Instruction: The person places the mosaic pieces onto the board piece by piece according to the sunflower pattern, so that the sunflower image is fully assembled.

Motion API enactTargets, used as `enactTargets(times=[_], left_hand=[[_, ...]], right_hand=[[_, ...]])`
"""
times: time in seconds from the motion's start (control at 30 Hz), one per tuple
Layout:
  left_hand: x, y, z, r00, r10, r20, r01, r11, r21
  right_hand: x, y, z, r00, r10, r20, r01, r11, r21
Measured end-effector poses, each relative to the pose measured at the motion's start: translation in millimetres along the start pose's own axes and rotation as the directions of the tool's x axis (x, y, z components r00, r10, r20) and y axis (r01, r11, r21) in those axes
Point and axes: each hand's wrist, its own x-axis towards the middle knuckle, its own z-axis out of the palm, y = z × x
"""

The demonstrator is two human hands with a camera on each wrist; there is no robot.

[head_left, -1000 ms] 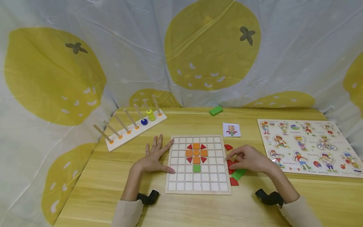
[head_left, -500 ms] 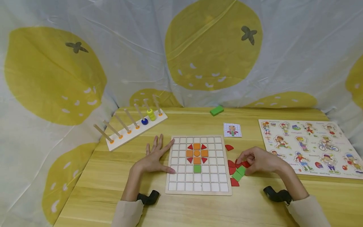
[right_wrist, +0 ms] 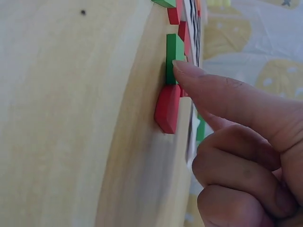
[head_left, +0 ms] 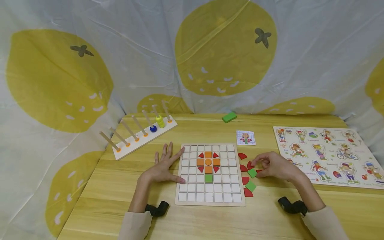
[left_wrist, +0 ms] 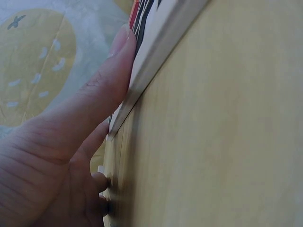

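My left hand point(head_left: 163, 168) spreads its fingers at the left edge of a wooden grid board point(head_left: 192, 201), thumb and forefinger touching its frame. In the left wrist view the thumb point(left_wrist: 106, 78) lies along the board's side. Orange, red and green tiles form a pattern on the grid. Right of the board, my right hand point(head_left: 274, 166) pinches a green square tile point(head_left: 252, 172) on the table between thumb and forefinger. Red quarter-round tiles point(head_left: 242, 156) and another green square tile point(head_left: 250, 186) lie around it. One red tile point(right_wrist: 167, 109) sits against the pinched tile.
A pattern card point(head_left: 245, 137) lies behind the tiles, with a green block point(head_left: 229, 117) farther back. A peg stand point(head_left: 145, 138) with blue and yellow beads stands at the back left. A picture puzzle board point(head_left: 327, 156) lies to the right.
My right hand has moved right from the board's edge. The green square tiles, earlier side by side, are now apart, and the red tiles are spread out. My left hand has stayed put.
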Motion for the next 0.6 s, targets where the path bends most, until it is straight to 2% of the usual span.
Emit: enactTargets(times=[0.27, 0.5, 0.6], left_hand=[[0.3, 0.3, -0.5, 1.000, -0.004, -0.004, 0.004, 1.000, 0.003], [1.0, -1.5, 0.9, 1.000, -0.005, -0.006, 0.006, 1.000, 0.007], [1.1, -1.3, 0.8, 1.000, -0.004, -0.005, 0.004, 1.000, 0.002]], right_hand=[[-0.2, -2.2, 2.0, 0.999, 0.039, -0.027, -0.039, 0.999, -0.028], [1.1, -6.4, 6.7, 0.989, 0.106, -0.100, -0.113, 0.991, -0.072], [1.9, -6.2, 6.7, 0.991, 0.096, -0.098, -0.104, 0.991, -0.084]])
